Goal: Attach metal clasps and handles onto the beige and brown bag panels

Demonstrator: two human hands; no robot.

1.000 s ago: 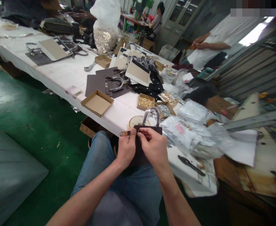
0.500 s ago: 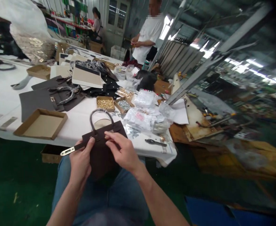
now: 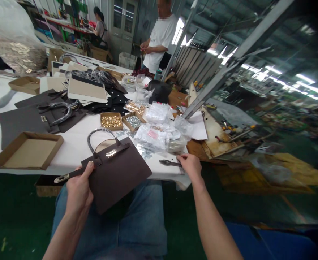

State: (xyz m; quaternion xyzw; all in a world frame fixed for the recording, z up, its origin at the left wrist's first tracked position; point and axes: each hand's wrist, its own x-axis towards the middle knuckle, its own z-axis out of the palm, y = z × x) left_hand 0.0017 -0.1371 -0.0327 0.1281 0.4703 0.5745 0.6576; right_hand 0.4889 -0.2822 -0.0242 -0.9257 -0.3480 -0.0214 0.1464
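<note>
My left hand (image 3: 79, 187) is closed on the upper left edge of a dark brown handbag panel (image 3: 118, 177), thumb on its front. The panel tilts above my lap. A plastic-wrapped handle (image 3: 102, 131) arches from its top. A strap with a metal plate (image 3: 62, 178) sticks out left past my hand, and a second strap with a metal plate (image 3: 111, 153) lies across the panel. At the table's right corner my right hand (image 3: 192, 167) has its fingertips pinched together on the tabletop; what they grip is too small to make out. A black hand tool (image 3: 170, 163) lies beside those fingertips.
On the white table (image 3: 74, 144) stand a shallow cardboard tray (image 3: 26, 151), a box of gold studs (image 3: 111, 121), a box of silver studs (image 3: 133, 121) and plastic bags (image 3: 152, 137). Dark panels (image 3: 26, 115) lie left. A person (image 3: 159, 39) stands behind; another sits further back.
My right hand has left the panel's top and moved right to the table corner. The strap plate it covered now shows. My left hand keeps hold of the panel; the view has shifted right.
</note>
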